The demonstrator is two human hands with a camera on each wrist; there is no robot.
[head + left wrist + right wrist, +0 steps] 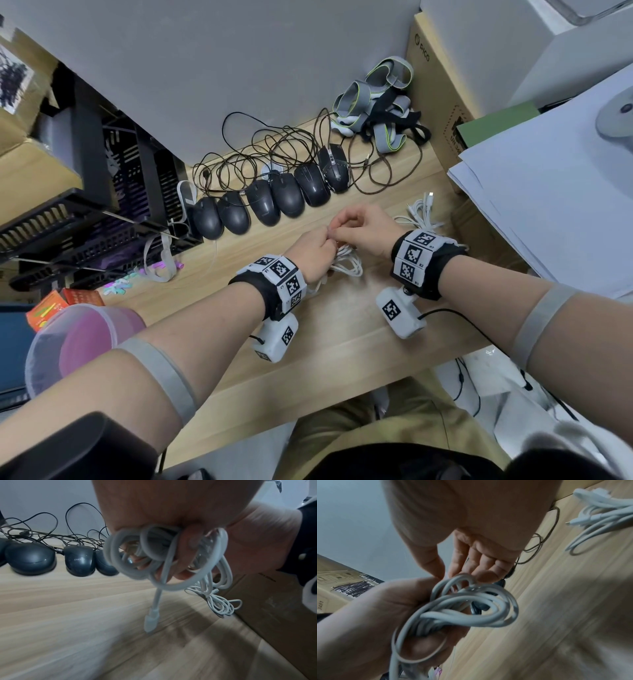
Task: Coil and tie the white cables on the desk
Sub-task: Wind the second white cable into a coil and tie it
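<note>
A coiled white cable hangs just above the wooden desk, gripped by my left hand. In the left wrist view the fingers curl through the cable's loops, and one connector dangles toward the desk. My right hand meets the left from the right. Its thumb and forefinger pinch at the top of the coil; what sits between them is too small to tell. More white cables lie on the desk at the right, bound at the middle.
A row of black mice with tangled dark cords lines the desk's far side. Grey straps lie behind them. A cardboard box and paper sheets stand right, black trays left, small coloured bits nearby.
</note>
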